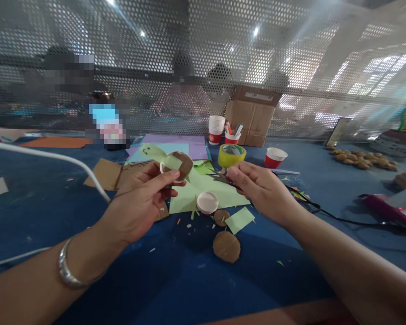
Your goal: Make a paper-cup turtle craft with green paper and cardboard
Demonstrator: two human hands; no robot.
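Note:
My left hand point(138, 201) holds a round cup piece with a brown cardboard disc point(185, 166) in it. A light green paper shape point(152, 152) with a drawn smiling face sticks out from that disc to the left. My right hand point(257, 187) pinches a pair of scissors point(222, 178), its blades pointing left over light green paper point(186, 201). A small white cup point(207, 202) stands on the paper's front edge. Nearby lie a small cardboard disc point(221, 218), a larger one point(226, 247) and a green paper piece point(240, 220).
Yellow tape point(232, 156), stacked cups point(216, 128), a cup of pens point(232, 137) and a red cup point(275, 157) stand behind. A cardboard box point(252, 117) leans at the mesh. Cables cross both sides; a purple tool point(390, 212) lies right.

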